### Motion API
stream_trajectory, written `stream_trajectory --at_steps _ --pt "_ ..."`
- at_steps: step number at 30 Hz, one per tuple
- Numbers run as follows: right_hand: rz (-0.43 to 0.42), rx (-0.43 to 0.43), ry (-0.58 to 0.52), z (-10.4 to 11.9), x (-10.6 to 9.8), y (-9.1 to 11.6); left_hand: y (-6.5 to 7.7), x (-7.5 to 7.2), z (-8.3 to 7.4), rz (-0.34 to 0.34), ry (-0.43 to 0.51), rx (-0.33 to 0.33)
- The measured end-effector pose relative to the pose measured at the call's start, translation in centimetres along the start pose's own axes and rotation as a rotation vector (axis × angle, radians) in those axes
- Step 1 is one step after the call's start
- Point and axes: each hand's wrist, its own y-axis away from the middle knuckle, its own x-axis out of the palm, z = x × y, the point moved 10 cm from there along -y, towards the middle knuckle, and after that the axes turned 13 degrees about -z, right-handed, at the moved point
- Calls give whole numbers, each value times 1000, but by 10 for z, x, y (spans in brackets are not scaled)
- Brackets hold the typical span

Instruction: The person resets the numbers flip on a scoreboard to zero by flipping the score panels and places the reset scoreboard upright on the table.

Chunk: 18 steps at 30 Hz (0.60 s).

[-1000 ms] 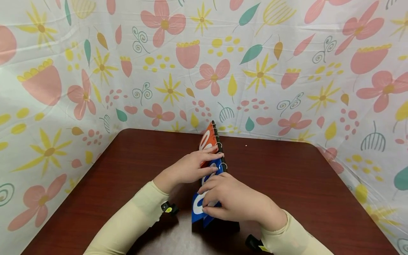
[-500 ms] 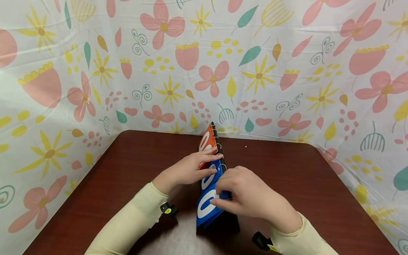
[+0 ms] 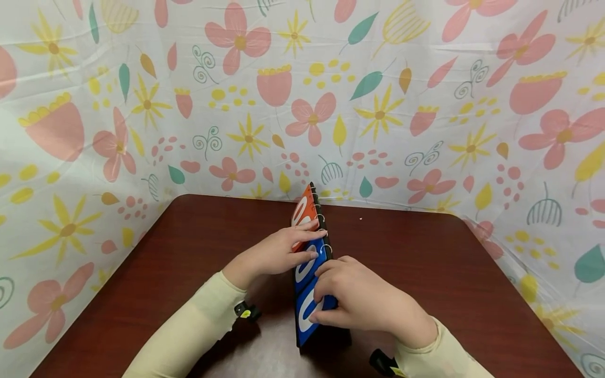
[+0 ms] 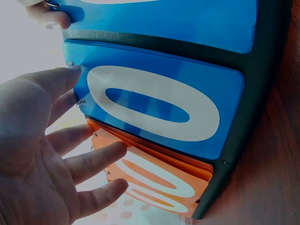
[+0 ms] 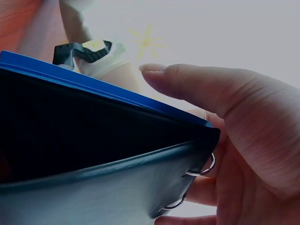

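A tabletop flip scoreboard [image 3: 307,262] stands tent-like on a black stand, with blue and orange ring-bound cards showing white zeros. My left hand [image 3: 279,247] reaches over its middle, fingers fairly straight and fingertips at the upper edge of the cards; in the left wrist view they lie by the rings of a blue card [image 4: 159,98] and over the orange cards [image 4: 159,173]. At the near end, my right hand [image 3: 356,291] lies with bent fingers at the top edge by the rings. In the right wrist view its thumb [image 5: 187,82] appears apart from the blue cards [image 5: 98,86].
The scoreboard stands on a dark reddish-brown table [image 3: 416,262]. Floral-printed cloth [image 3: 302,105] surrounds the table at the back and sides. A small white speck [image 3: 361,218] lies on the table behind the scoreboard.
The nearest blue cards, spread out and tilted one second ago, now lie flat against the stand. My right hand moved right, then slightly down. My left hand stays nearly still.
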Motion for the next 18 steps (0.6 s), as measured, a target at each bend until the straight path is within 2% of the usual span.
stream_trajectory --at_steps 18 --pt "57 70 -58 -10 9 1 2 -2 2 0 -2 13"
